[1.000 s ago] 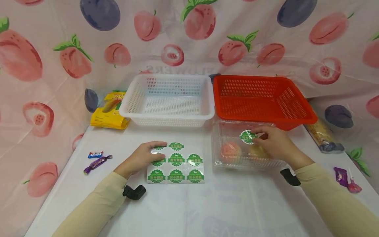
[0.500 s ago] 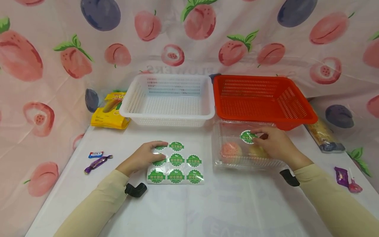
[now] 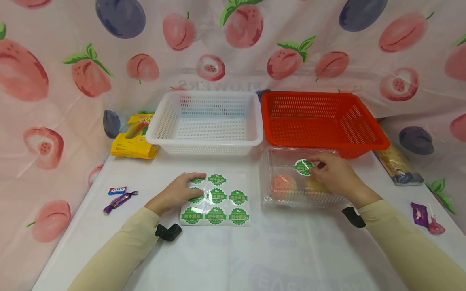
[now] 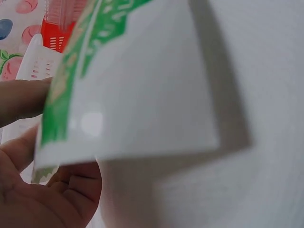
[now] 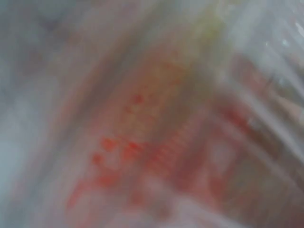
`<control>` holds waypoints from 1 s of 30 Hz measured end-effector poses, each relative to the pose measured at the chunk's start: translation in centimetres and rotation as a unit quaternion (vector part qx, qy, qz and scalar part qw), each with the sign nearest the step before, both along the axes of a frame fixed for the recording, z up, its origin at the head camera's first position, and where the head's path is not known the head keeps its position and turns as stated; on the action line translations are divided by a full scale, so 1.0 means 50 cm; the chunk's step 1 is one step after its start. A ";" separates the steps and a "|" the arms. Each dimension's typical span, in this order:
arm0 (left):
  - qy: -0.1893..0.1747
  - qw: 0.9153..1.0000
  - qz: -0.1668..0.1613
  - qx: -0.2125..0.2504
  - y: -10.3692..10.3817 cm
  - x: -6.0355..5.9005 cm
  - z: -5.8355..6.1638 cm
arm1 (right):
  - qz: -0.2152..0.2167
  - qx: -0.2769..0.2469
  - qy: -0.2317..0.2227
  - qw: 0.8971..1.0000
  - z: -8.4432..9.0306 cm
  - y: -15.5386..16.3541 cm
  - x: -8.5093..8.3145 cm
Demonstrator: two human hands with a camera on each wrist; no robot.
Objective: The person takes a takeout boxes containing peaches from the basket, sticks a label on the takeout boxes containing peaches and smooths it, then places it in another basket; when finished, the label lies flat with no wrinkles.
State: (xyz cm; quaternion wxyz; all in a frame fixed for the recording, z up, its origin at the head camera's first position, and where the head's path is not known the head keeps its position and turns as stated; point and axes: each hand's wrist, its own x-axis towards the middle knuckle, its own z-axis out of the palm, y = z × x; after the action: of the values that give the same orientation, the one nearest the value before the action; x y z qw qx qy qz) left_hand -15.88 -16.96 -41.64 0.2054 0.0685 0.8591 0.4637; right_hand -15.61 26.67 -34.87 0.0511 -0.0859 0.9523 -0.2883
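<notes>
Just in front of the red basket, I see a clear box. Nearby on its left lies a sticker sheet, its left edge gripped by the person's left hand; over the box, the right hand pinches a round sticker.

Cannot see the round label whole behind the right hand; cannot decipher the blurred right wrist view.

Left hand holding green-printed white sheet, edge raised, apparently red basket beyond
</notes>
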 end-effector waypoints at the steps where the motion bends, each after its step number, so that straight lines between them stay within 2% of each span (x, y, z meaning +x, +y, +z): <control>1: 0.003 1.000 0.000 -0.002 0.000 0.000 0.000 | -0.001 -0.003 0.000 1.000 0.000 0.000 0.000; 8: 0.022 1.000 0.013 -0.017 -0.005 -0.004 -0.002 | 0.000 -0.010 0.031 0.999 -0.005 -0.003 0.003; 16: 0.002 0.998 0.061 0.035 -0.004 -0.003 0.004 | 0.006 -0.007 0.043 0.999 -0.010 -0.008 0.004; 19: 0.006 0.998 0.052 0.027 -0.004 -0.004 0.000 | 0.009 -0.007 0.040 0.999 -0.010 -0.009 0.003; 25: 0.021 0.999 0.009 -0.029 0.002 -0.004 -0.007 | 0.015 -0.007 0.038 0.999 -0.010 -0.009 0.002; 30: 0.025 0.998 0.005 -0.052 0.005 -0.004 -0.010 | 0.029 -0.021 0.052 0.998 -0.013 -0.009 0.003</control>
State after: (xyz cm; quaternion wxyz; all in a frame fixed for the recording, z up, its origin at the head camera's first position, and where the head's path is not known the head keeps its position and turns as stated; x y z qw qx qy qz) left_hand -16.09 -16.70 -42.12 0.1849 0.0651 0.8875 0.4171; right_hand -15.48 26.24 -35.54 0.0081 -0.1292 0.9445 -0.3018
